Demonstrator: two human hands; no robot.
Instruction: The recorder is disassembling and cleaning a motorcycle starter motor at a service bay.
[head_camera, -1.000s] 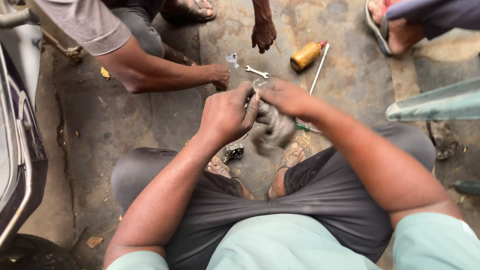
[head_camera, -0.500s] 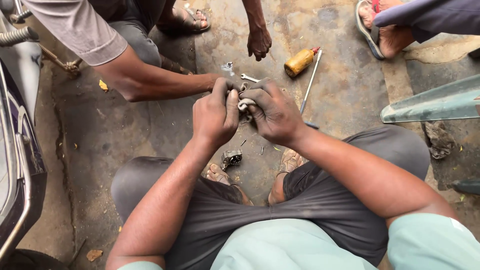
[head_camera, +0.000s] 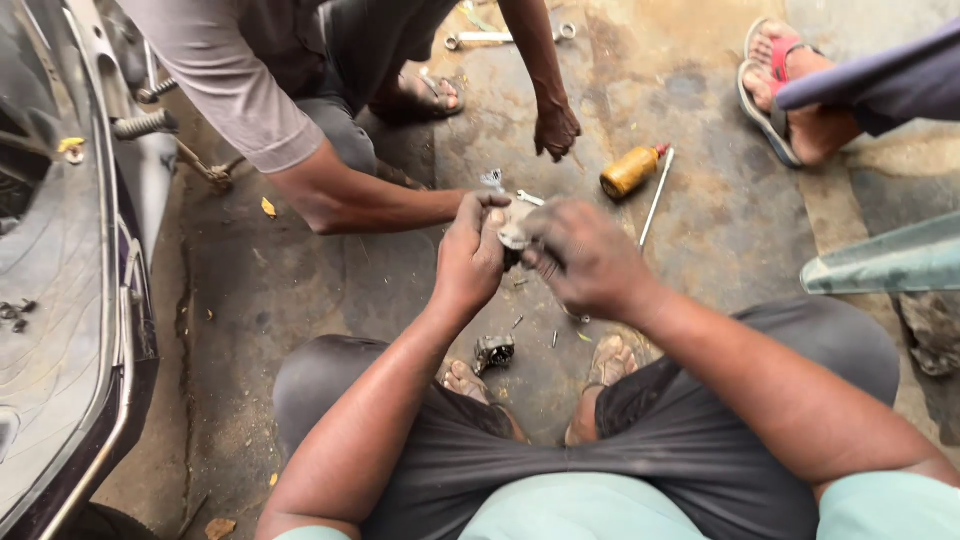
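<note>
the left hand (head_camera: 472, 262) and right hand (head_camera: 585, 262) meet above the concrete floor (head_camera: 720, 220), both clenched on a small grey metal part (head_camera: 515, 237) held between the fingertips. at 6 o'clock of them a second small metal part (head_camera: 494, 351) lies on the floor. at 1 o'clock lie a yellow bottle (head_camera: 630, 171) and a thin metal rod (head_camera: 656, 196). a co-worker's hand (head_camera: 556, 130) hangs at 12 o'clock.

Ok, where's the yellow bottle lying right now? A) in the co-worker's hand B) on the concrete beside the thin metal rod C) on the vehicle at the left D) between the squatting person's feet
B: the yellow bottle lies on the concrete, beside the thin metal rod, in nobody's hand.
</note>
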